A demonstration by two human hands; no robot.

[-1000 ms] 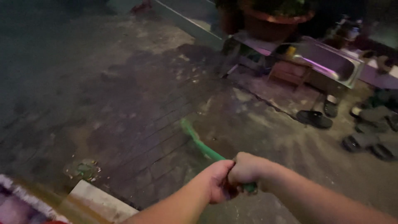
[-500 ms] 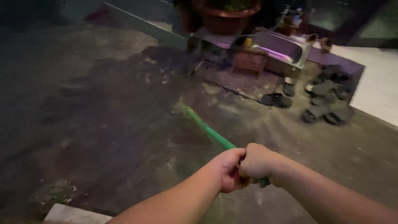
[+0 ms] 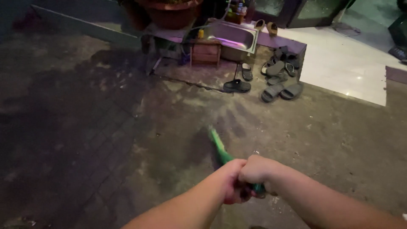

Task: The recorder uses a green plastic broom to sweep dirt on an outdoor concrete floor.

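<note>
Near the sandals, hands: our left hand and right hand squeeze the green stick.
Stick: points toward the sandals, over the floor.

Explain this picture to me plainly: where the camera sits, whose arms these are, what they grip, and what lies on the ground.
The camera is worn on a person's head and looks down, so both bare arms belong to the wearer. The left hand and right hand are closed together around a green handle, which reaches forward toward the ground; its far end is blurred. Below is dim, patchy pavement. Farther off lie several sandals beside a pale tiled floor, a metal sink and a large plant pot.
</note>
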